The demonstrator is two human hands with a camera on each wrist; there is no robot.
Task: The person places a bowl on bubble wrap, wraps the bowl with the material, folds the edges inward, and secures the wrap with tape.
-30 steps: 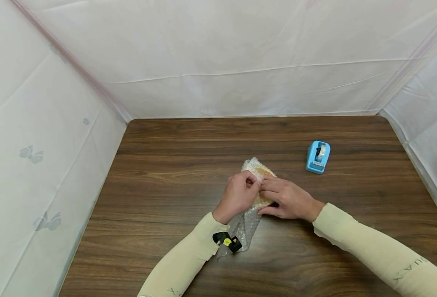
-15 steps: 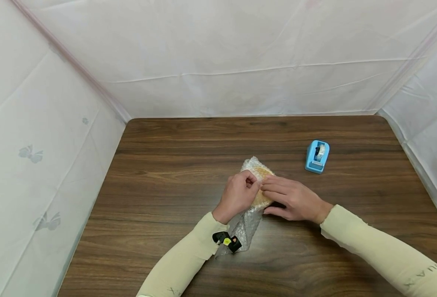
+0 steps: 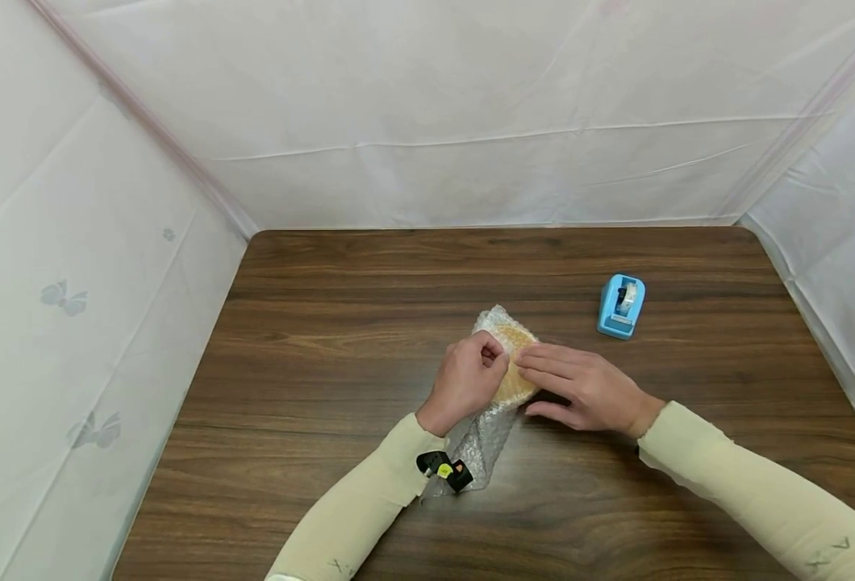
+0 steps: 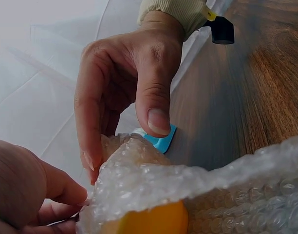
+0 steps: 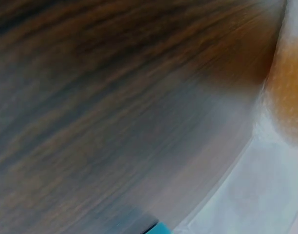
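A sheet of bubble wrap (image 3: 489, 440) is folded round a flat yellow-orange thing (image 3: 516, 390) on the table; its exact kind is veiled by the wrap. My left hand (image 3: 465, 379) pinches the wrap on its left side, fingertips curled in. From the right, my right hand (image 3: 590, 391) touches the wrapped thing with nearly straight fingers, thumb held apart. The left wrist view has the left fingers (image 4: 61, 190) at the wrap's edge and the right hand (image 4: 134, 73) over its far end. In the right wrist view only the wrapped orange side (image 5: 289, 92) shows at the edge.
A light blue tape dispenser (image 3: 621, 307) with a roll of clear tape stands on the brown wooden table (image 3: 340, 323), behind and right of the hands. White sheeting (image 3: 427, 113) hangs along the back and both sides.
My right hand has slid a little to the right over the wrap, so more of the yellow-orange thing shows. The left hand has stayed where it was.
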